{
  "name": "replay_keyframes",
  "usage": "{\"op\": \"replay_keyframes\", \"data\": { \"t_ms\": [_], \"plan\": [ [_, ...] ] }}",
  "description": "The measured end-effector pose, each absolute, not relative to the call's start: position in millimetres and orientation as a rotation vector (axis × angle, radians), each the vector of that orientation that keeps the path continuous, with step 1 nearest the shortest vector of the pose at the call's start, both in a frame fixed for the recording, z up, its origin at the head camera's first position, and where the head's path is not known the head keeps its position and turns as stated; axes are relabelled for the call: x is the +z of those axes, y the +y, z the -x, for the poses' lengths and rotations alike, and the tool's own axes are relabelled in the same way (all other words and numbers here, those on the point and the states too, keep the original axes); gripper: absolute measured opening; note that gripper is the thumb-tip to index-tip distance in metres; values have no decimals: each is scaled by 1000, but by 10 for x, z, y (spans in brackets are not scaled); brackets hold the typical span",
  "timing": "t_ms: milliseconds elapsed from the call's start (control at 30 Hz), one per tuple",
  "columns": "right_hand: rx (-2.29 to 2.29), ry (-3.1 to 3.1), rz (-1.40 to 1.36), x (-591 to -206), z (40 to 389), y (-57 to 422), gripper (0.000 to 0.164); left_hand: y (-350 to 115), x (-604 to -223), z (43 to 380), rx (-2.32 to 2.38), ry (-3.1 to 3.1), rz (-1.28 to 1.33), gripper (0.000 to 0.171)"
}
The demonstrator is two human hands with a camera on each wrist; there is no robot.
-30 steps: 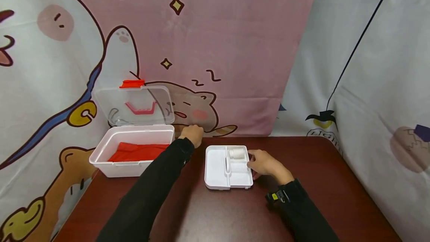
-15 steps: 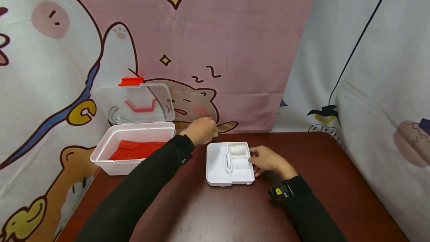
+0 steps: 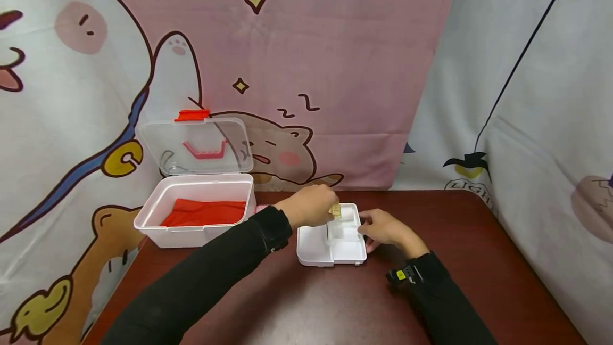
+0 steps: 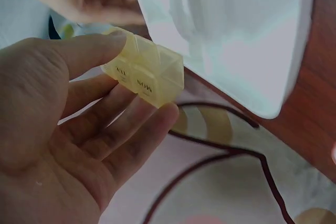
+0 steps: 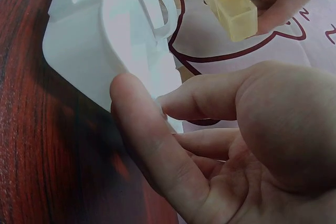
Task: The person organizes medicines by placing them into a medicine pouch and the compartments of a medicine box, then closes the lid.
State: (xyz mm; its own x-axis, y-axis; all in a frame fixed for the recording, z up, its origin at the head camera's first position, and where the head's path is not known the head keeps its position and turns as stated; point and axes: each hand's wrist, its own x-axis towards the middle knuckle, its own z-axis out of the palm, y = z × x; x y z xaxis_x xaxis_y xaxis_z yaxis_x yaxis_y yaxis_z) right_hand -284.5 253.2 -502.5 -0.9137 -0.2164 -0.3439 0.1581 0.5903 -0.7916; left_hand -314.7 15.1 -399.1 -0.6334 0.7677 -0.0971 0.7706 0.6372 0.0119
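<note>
In the head view my left hand (image 3: 311, 206) is over the upper part of a white compartment tray (image 3: 313, 246), pinching a small yellow see-through pill organizer (image 3: 336, 210). Up close in the left wrist view, the thumb lies on one side of the pill organizer (image 4: 144, 69) and the fingers on the other; day letters such as MON show on it. My right hand (image 3: 383, 228) holds the tray's right side, thumb and fingers at its edge. A raised handle (image 5: 168, 14) stands from the tray in the right wrist view. My left hand covers part of the tray.
On the left stands a white plastic box (image 3: 182, 237) with a folded red cloth (image 3: 203, 213) inside. Its clear lid (image 3: 153, 148) is tipped back against a printed curtain (image 3: 354, 68). The brown table (image 3: 460, 238) ends at the curtains behind and at right.
My left hand has moved right from beside the white box to above the tray, bringing the pill organizer into view. My right hand has stayed at the tray's right edge.
</note>
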Motion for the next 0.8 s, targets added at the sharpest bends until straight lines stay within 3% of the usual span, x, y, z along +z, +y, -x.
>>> {"op": "replay_keyframes", "data": {
  "t_ms": [333,800],
  "plan": [
    [-1253,2418,74,-5026,2839,2556,53,386,-4184,2848,-69,2661,-1420,22],
    [-1276,2395,98,-5022,2832,2571,53,542,-4446,2737,-97,2619,-1455,14]
  ]
}}
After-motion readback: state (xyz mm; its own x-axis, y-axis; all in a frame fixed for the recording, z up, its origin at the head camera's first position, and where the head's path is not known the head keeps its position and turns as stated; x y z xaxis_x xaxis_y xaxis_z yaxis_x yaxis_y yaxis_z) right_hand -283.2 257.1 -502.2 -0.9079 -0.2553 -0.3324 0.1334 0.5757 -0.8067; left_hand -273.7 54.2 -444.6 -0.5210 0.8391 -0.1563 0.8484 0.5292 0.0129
